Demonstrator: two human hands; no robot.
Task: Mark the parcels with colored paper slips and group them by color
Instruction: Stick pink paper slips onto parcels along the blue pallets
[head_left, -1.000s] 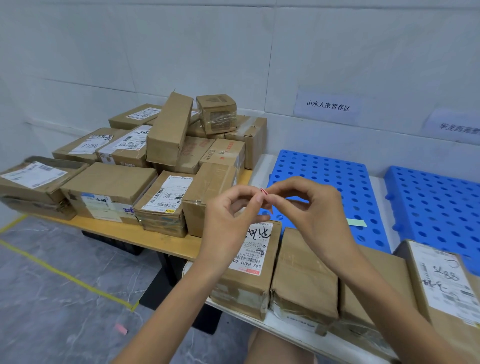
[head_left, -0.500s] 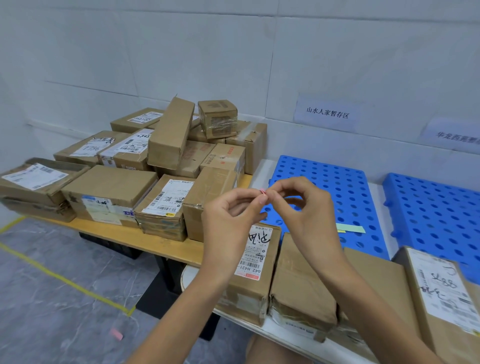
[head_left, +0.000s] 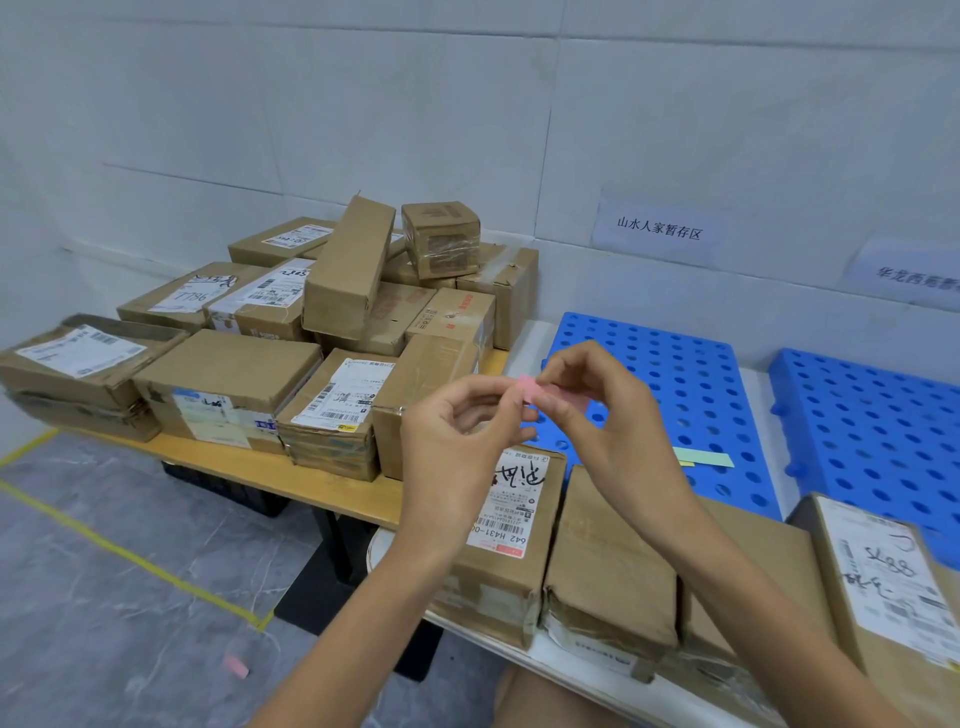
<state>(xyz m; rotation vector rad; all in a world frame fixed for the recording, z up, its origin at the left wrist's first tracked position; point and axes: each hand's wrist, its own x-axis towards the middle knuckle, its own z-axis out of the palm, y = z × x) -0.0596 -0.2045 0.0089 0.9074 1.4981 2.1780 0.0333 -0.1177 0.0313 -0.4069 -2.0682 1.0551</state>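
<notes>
A small pink paper slip is pinched between the fingertips of my left hand and my right hand, held in the air above a row of cardboard parcels. Directly below stands a parcel with a white shipping label; an unlabelled parcel lies right of it, and a third with a handwritten label sits at the far right. Green and yellow slips lie on the blue pallet.
A pile of several cardboard boxes covers a wooden table at left. A second blue pallet lies at right. Paper signs hang on the white wall. A pink scrap lies on the grey floor with yellow tape lines.
The pink slip now shows more of its face between my fingertips; before, only its thin edge showed. The camera view has tilted up a little. Both hands stay together above the labelled parcel.
</notes>
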